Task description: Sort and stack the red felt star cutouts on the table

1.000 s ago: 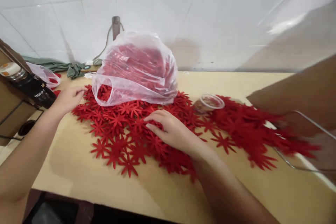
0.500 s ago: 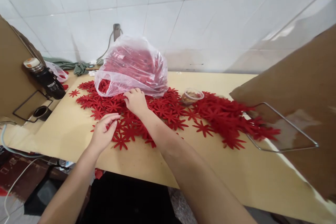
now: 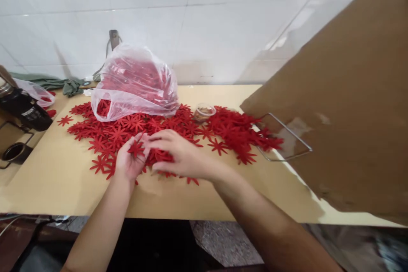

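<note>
Red flower cutout (image 3: 136, 149) in my left hand (image 3: 127, 163), fingers loosely curled round it, by the cutout pile (image 3: 116, 133). My right hand (image 3: 183, 153) gapes alongside. Slack hold could drop it.

Bottle, mug and cardboard around the edges, pale tiles behind
Over on the left I can see a black bottle (image 3: 25, 108) with pale lettering, tilted above a dark mug (image 3: 16, 153); crumpled green cloth (image 3: 72, 87) lies near the tiled wall (image 3: 223, 29), and on the right a big brown cardboard panel (image 3: 350, 93) rises behind a bent wire frame (image 3: 288, 133)
</note>
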`<state>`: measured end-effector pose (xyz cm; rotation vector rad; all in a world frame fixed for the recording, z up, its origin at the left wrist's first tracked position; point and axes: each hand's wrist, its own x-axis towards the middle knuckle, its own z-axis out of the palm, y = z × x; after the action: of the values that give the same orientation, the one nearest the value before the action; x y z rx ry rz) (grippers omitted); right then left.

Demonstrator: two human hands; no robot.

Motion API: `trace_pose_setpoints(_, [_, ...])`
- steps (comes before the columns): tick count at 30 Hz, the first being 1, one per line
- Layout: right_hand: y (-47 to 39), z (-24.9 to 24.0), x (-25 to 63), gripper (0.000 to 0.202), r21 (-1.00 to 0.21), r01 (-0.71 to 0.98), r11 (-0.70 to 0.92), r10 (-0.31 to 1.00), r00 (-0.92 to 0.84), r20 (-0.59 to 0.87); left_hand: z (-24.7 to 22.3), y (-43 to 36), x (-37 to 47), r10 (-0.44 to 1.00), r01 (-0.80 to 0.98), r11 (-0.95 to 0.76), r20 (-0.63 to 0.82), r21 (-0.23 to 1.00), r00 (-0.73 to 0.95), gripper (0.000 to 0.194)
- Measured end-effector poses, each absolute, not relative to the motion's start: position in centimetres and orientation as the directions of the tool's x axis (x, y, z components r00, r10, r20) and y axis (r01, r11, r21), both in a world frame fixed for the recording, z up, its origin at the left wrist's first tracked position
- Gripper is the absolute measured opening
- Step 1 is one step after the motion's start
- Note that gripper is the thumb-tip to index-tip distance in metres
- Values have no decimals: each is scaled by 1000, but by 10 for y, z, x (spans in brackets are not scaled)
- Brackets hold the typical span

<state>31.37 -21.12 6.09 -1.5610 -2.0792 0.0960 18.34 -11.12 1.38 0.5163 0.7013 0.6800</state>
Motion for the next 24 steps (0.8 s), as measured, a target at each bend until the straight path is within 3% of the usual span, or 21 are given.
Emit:
trace_pose_setpoints(2, [-217,70,352,32,-388,914,115,922,48,385,10,-111,182,708,-425,688,-414,589,572,22])
trace_pose_setpoints(5, [-210,73,410,36,-242,911,-333,873,395,287,10,-116,179,658,-425,743,-450,517,604,23])
trace_pose_setpoints(9, [-185,55,453,40,-33,846,-533,846,532,-27,12,-126,177,618,-403,781,-491,478,614,22])
trace_pose_setpoints(12, [-173,41,460,37,-36,823,-567,819,557,-139,12,-129,175,638,-409,765,-498,498,587,22])
trace_pose_setpoints(16, [-170,36,467,34,-82,814,-575,813,559,-161,10,-130,174,622,-410,778,-487,476,613,23])
trace_pose_setpoints(19, [-178,43,463,34,-90,813,-576,816,578,-2,10,-133,178,587,-412,803,-455,430,670,24])
trace_pose_setpoints(22, [-195,52,423,32,-320,841,-437,779,532,333,10,-137,187,578,-433,810,-408,396,707,24])
trace_pose_setpoints(24, [-207,53,375,26,-604,788,-117,801,435,412,11,-140,197,582,-450,807,-385,384,716,25])
